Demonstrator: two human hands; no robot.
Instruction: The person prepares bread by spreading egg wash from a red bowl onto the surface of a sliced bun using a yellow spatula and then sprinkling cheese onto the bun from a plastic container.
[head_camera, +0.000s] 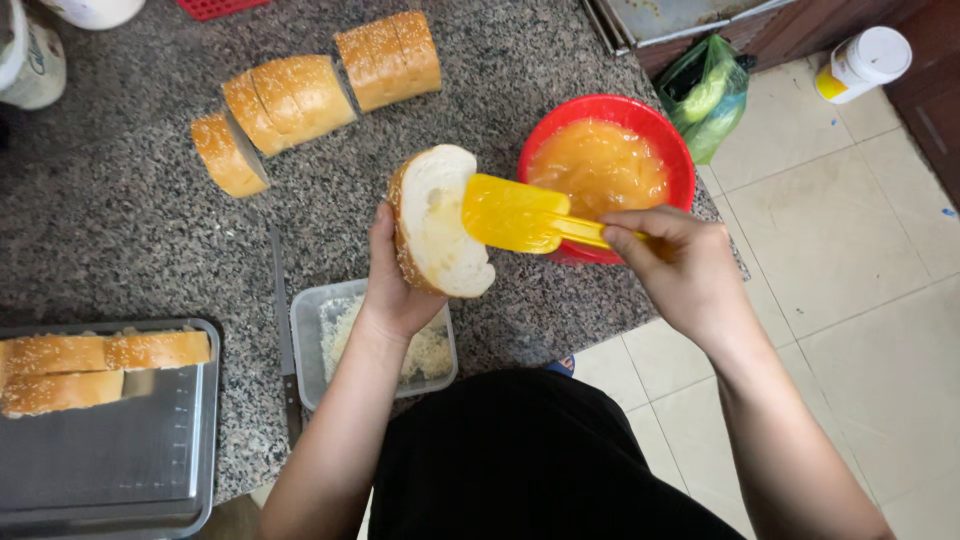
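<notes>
Two bare hands spreading over a speckled grey granite counter (130, 200), seen from above.
The flat metal baking tray (110, 470) holds sesame-crusted slices; the round red plastic bowl (606, 170) holds orange-yellow mixture. The left hand (392, 285) grips the thick white bread slice (440, 220) upright by its crust; the right hand (678, 262) pinches the yellow plastic spatula (520, 215), its blade on the crumb.

White yellow-labelled bottle (862, 62), green bag (706, 95)
</notes>
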